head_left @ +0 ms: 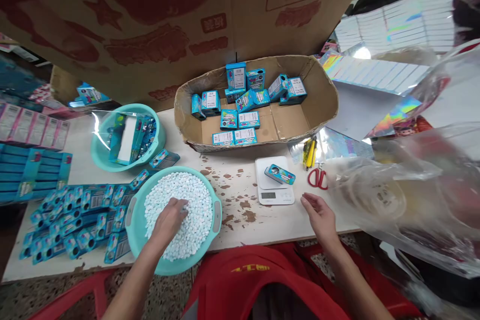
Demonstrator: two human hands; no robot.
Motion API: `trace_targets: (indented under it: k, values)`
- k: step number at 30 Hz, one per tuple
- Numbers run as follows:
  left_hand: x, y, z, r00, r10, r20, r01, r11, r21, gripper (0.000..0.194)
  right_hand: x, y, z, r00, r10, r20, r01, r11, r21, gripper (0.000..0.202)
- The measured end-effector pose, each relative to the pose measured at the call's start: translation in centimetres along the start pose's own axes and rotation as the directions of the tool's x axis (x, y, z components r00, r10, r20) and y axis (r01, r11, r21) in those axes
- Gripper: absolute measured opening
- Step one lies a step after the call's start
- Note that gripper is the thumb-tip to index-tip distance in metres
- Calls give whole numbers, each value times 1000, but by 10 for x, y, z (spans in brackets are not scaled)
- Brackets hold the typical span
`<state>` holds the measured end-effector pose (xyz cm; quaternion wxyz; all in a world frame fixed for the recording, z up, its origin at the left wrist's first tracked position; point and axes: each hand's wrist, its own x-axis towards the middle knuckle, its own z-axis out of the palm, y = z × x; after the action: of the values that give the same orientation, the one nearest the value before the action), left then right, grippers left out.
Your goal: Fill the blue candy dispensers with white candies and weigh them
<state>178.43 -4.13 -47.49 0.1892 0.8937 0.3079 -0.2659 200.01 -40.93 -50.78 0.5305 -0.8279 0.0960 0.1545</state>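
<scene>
My left hand (pixel 170 222) reaches into a round turquoise basin (pixel 215 210), its fingers curled in on the small white candies (pixel 187 237) that fill it. How many lie in the fingers is hidden. Beside the white digital scale (pixel 275 197), my right hand (pixel 319 215) is held low over the table with its fingers apart and nothing in them. One small blue candy box (pixel 280 174) lies tilted on the scale's plate. The scale's display is too small to read.
Many blue boxes (pixel 80 215) crowd the left of the table. A cut-down carton (pixel 311 110) at the back holds several more. Behind the basin stands a second turquoise basin (pixel 159 142). Red scissors (pixel 318 178), a yellow cutter (pixel 309 153) and clear plastic bags (pixel 378 200) lie on the right.
</scene>
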Motion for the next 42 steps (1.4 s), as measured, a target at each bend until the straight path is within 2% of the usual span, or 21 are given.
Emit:
trace_targets:
  k: [4, 8, 12, 17, 20, 25, 30, 33, 35, 36, 38, 39, 40, 42]
  values:
    - [3, 2, 2, 999, -19, 31, 15, 992, 128, 29, 2, 0, -2, 1000, -13, -7, 13, 1000, 4, 51]
    - [2, 3, 3, 1000, -27, 13, 24, 985, 169, 23, 3, 4, -4, 1000, -15, -19, 15, 1000, 7, 50]
    - [1, 7, 4, 999, -32, -41, 39, 981, 189, 29, 4, 9, -6, 1000, -3, -17, 3, 1000, 3, 51]
    - [3, 18, 0, 996, -86, -10, 85, 955, 283, 31, 3, 12, -6, 1000, 3, 10, -3, 1000, -7, 54]
    - [3, 18, 0, 996, -92, -6, 90, 954, 284, 27, 3, 12, -7, 1000, 10, 19, -10, 1000, -7, 56]
    - [5, 5, -1, 998, -58, -31, 63, 985, 160, 22, 3, 13, -9, 999, 33, 21, -33, 999, 1, 57]
    - [3, -13, -11, 977, -197, -86, 183, 973, -143, 13, 2, 15, -11, 999, 46, 6, -47, 999, 13, 56]
    - [2, -10, -18, 969, -225, -101, 189, 940, -283, 11, 2, 16, -12, 999, 50, 3, -50, 999, 21, 56]
    - [4, 9, -23, 973, -202, -107, 131, 877, -462, 13, 3, 17, -13, 999, 51, 5, -51, 998, 29, 55]
    - [6, 25, -26, 981, -162, -104, 77, 824, -561, 16, 3, 16, -13, 999, 51, 6, -52, 998, 33, 55]
    - [14, 70, -32, 994, -14, -109, -67, 709, -702, 16, 4, 16, -13, 999, 53, 7, -53, 998, 39, 54]
    - [19, 96, -35, 988, 89, -128, -154, 678, -718, 13, 5, 15, -12, 999, 53, 7, -53, 998, 41, 54]
    - [25, 124, -38, 966, 203, -162, -258, 675, -691, 7, 5, 14, -12, 999, 53, 6, -53, 998, 44, 53]
    - [37, 177, -44, 885, 392, -251, -464, 708, -533, 8, 6, 13, -11, 999, 49, 5, -49, 998, 49, 52]
